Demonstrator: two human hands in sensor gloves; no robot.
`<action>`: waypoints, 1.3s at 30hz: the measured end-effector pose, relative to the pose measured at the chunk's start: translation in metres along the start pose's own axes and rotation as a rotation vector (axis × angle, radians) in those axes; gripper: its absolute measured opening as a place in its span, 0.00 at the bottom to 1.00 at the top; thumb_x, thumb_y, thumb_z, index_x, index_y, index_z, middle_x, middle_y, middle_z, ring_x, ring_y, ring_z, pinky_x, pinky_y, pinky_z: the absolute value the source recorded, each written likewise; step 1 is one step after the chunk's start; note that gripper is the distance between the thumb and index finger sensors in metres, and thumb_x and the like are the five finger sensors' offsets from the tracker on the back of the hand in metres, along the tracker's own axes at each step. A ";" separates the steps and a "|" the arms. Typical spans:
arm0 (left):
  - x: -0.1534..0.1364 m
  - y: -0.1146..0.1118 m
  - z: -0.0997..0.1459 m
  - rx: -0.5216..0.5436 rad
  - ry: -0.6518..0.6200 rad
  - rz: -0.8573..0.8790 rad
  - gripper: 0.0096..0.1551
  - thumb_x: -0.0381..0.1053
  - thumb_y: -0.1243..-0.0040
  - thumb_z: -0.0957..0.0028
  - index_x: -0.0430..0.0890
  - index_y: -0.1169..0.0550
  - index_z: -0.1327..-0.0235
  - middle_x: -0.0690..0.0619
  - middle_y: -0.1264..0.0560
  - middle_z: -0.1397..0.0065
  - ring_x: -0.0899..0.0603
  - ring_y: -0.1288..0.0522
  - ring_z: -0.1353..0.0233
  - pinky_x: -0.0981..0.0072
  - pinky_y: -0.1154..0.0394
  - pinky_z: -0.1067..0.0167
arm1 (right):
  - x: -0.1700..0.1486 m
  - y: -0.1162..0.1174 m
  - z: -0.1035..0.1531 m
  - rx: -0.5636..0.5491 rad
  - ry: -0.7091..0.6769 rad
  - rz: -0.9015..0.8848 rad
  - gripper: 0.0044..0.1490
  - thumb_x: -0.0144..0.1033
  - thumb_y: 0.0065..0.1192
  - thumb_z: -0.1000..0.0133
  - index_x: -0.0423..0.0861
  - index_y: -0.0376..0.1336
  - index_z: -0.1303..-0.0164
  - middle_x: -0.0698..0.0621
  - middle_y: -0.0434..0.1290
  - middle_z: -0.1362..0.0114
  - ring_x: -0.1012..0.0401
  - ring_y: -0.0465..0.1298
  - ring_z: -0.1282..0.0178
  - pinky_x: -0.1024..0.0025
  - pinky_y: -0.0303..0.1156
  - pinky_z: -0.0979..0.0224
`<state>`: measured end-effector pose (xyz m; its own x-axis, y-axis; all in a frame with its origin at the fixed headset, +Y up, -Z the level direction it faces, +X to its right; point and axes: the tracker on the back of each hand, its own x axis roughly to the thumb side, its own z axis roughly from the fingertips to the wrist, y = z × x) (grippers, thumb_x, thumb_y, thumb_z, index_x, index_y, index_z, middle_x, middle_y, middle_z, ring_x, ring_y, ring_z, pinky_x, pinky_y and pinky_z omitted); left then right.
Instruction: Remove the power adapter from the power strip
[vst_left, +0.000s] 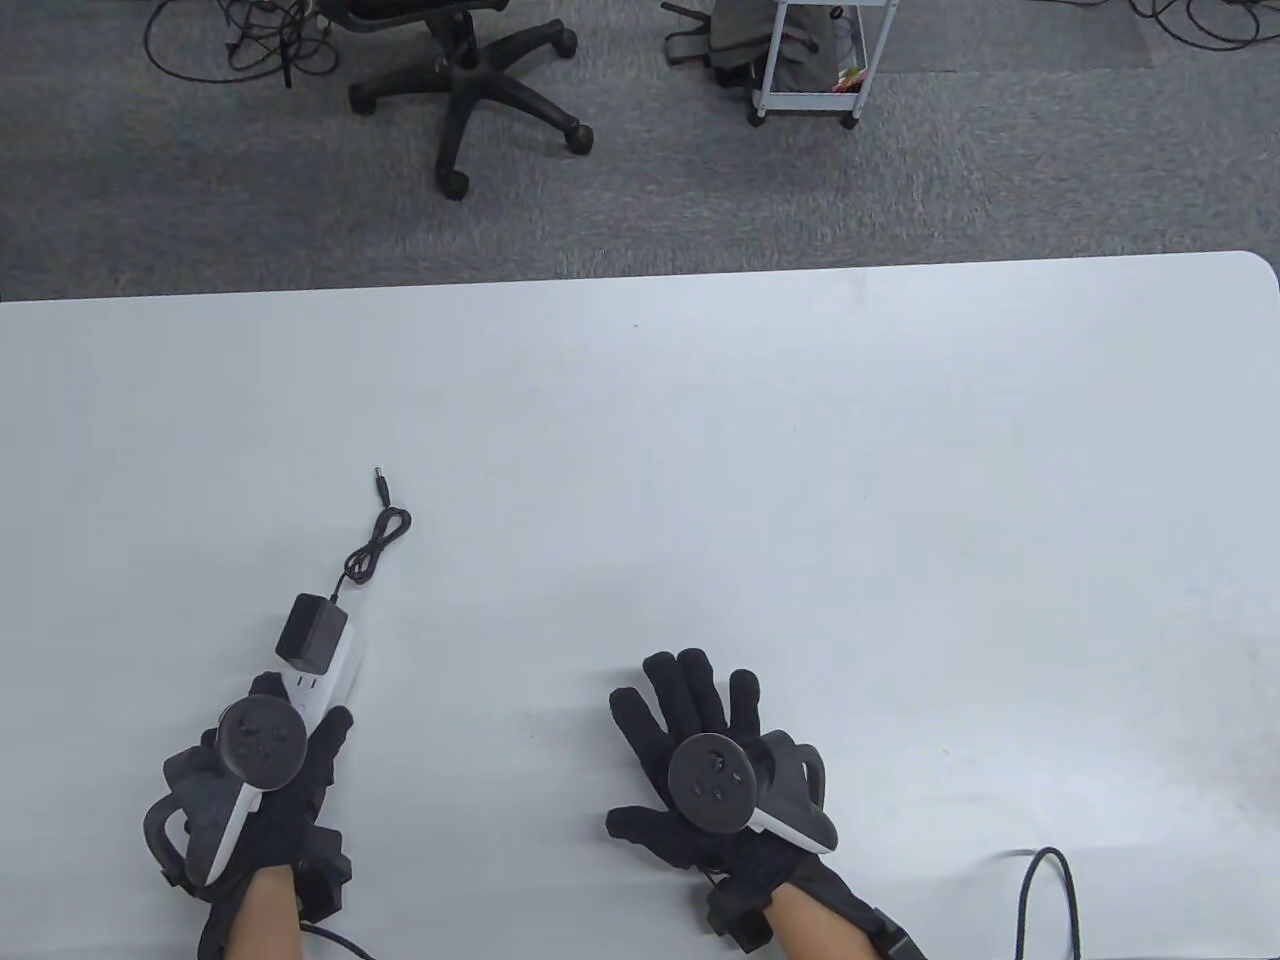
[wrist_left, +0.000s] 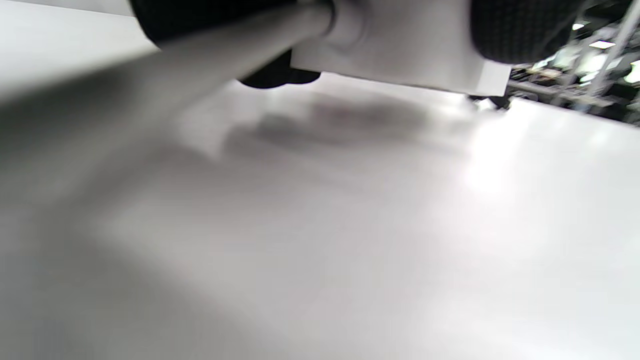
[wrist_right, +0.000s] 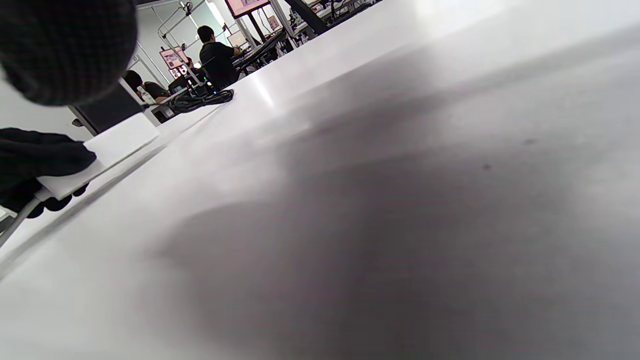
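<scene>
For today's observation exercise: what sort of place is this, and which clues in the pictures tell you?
Probably an office or lab workspace: a white table on grey carpet, an office chair beyond it, and people at monitors in the background.

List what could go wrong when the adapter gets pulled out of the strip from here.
1. The left hand grips only the near end of the power strip, so the far end under the power adapter may lift or twist.
2. The right hand lies flat, apart from the adapter, and must cross over.
3. The adapter's cable could whip across the table.
</scene>
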<state>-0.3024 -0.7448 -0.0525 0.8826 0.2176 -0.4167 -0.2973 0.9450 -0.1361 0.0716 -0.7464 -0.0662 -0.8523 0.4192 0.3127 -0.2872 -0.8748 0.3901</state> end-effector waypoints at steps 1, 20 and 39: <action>0.007 0.001 0.004 0.005 -0.054 0.016 0.50 0.69 0.45 0.50 0.41 0.39 0.23 0.39 0.33 0.26 0.37 0.29 0.37 0.44 0.34 0.36 | 0.000 0.000 0.000 0.002 0.001 0.000 0.62 0.72 0.59 0.61 0.75 0.22 0.37 0.58 0.21 0.19 0.58 0.22 0.17 0.46 0.18 0.23; 0.117 -0.044 0.068 -0.297 -0.847 -0.167 0.50 0.66 0.34 0.61 0.50 0.36 0.25 0.47 0.31 0.24 0.39 0.28 0.33 0.42 0.36 0.33 | 0.009 -0.002 0.003 -0.027 -0.134 -0.103 0.65 0.77 0.59 0.66 0.75 0.23 0.35 0.57 0.25 0.16 0.57 0.26 0.14 0.44 0.19 0.23; 0.127 -0.052 0.075 -0.255 -0.854 -0.237 0.49 0.70 0.39 0.60 0.52 0.34 0.25 0.48 0.30 0.23 0.36 0.28 0.35 0.41 0.36 0.33 | 0.041 0.011 0.008 0.037 -0.199 0.066 0.45 0.47 0.67 0.53 0.63 0.48 0.28 0.50 0.65 0.26 0.51 0.74 0.43 0.44 0.58 0.22</action>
<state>-0.1480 -0.7482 -0.0313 0.8695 0.2271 0.4386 -0.0559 0.9275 -0.3695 0.0372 -0.7368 -0.0421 -0.7647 0.4040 0.5020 -0.2139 -0.8940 0.3936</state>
